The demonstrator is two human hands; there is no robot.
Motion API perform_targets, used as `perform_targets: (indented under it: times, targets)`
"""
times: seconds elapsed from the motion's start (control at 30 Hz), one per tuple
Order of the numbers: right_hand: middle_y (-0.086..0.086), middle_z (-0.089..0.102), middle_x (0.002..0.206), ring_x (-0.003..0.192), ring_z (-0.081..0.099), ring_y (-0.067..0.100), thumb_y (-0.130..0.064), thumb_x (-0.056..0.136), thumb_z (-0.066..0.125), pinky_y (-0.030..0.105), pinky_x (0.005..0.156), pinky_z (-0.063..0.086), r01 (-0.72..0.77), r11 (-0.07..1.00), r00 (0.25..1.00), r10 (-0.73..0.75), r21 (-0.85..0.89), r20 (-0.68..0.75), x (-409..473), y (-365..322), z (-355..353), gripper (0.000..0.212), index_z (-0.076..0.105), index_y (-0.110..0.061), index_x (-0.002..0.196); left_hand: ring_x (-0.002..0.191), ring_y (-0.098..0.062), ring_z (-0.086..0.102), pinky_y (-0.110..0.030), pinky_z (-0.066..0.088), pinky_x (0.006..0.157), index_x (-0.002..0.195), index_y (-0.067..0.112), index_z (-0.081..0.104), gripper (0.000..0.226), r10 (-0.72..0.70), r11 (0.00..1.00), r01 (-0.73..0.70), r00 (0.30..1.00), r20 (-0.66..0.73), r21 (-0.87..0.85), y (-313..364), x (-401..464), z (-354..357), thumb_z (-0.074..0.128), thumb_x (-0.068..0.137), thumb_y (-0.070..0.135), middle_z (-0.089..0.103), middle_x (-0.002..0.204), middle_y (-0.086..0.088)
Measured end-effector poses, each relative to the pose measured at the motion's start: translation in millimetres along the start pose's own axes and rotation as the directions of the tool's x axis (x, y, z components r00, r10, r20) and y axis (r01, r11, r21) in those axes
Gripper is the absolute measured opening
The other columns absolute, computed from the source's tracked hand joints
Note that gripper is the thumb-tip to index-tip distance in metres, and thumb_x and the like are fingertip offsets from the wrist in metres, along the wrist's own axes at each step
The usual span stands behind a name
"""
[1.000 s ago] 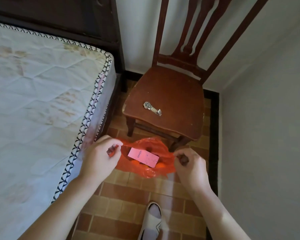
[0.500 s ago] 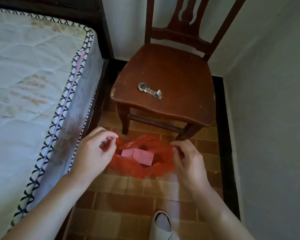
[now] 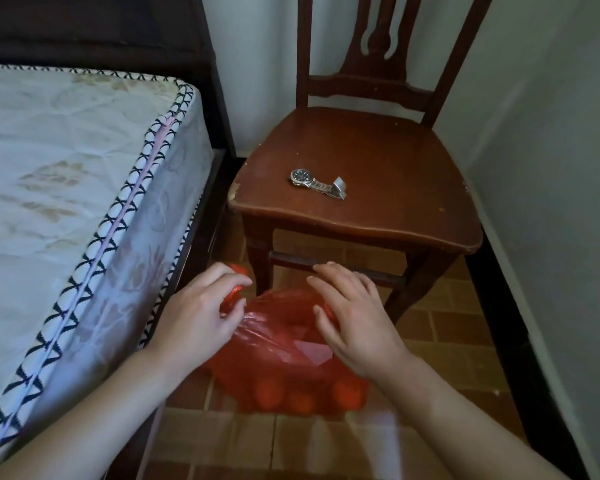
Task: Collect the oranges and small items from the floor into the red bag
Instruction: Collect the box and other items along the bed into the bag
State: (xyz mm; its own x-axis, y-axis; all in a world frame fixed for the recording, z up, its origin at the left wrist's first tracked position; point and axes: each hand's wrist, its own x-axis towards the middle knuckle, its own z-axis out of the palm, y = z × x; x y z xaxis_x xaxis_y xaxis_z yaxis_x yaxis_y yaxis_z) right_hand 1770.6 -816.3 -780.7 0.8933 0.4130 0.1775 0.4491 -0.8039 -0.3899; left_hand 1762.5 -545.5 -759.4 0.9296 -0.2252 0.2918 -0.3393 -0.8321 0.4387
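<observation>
Red, thin and crinkled, the translucent plastic bag [image 3: 278, 344] sits on the terracotta tiled floor [image 3: 440, 327] at six o'clock from the dark brown wooden chair [image 3: 378, 188], its near end bulging with several round oranges [image 3: 291, 393] that show through the film. We pinch a bunched red handle loop between the thumb and fingers of our left hand [image 3: 198, 317], at nine o'clock of the bag. Our right hand [image 3: 354, 323] lies over the bag's top at about two o'clock, fingers spread and fairly straight, touching the plastic; whether it grips the other handle we cannot tell, since the palm hides it.

We judge the collecting nearly finished: fruit is inside, and no loose orange or small item shows on the visible tiles. What seems left is gathering the handles and closing or lifting the bag. A silver metal wristwatch [image 3: 317, 183] lies on the chair seat, not on the floor. The white quilted mattress [image 3: 66, 168] fills the nine o'clock side.
</observation>
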Motion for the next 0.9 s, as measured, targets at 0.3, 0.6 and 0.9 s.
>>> perform_targets:
  times: [0.3, 0.6, 0.9]
  targets:
    - [-0.006, 0.017, 0.170, 0.158, 0.003, 0.015, -0.039, 0.104, 0.044, 0.050, 0.129, 0.007, -0.079, 0.991, 0.977, 0.098, -0.108, 0.188, 5.1, -1.0, 55.6, 0.060, 0.026, -0.030, 0.161, 0.095, -0.020, 0.070, -0.039, 0.060, 0.079, 0.126, 0.026, 0.069, 0.036, -0.156, 0.972, 0.137, 0.984, 0.091, 0.189, -9.5, -6.5, 1.5, 0.067, 0.090, 0.030, 0.057, 0.123, 0.015]
    - [0.001, 0.013, 0.171, 0.159, 0.005, 0.023, -0.046, 0.102, 0.046, 0.055, 0.128, 0.006, -0.296, 0.936, 0.931, 0.328, -0.192, 0.161, -0.5, 36.4, 115.1, 0.068, 0.021, -0.027, 0.162, 0.086, -0.032, 0.069, -0.036, 0.052, 0.062, 0.105, 0.016, 0.069, 0.039, -0.384, 0.746, 0.226, 0.914, 0.128, 0.626, -20.6, -1.3, 11.9, 0.075, 0.085, 0.049, 0.055, 0.109, -0.002]
    - [-0.006, 0.025, 0.167, 0.158, 0.010, 0.014, -0.051, 0.100, 0.043, 0.052, 0.128, 0.007, -0.332, 0.943, 0.938, 0.326, 0.033, 0.118, -30.5, 48.5, 126.9, 0.066, 0.028, -0.030, 0.160, 0.112, -0.028, 0.057, -0.043, 0.055, 0.083, 0.143, 0.018, 0.046, 0.063, -0.223, 0.845, 0.089, 0.955, 0.196, 0.528, -30.4, -9.9, 26.3, 0.071, 0.085, 0.023, 0.044, 0.127, -0.001]
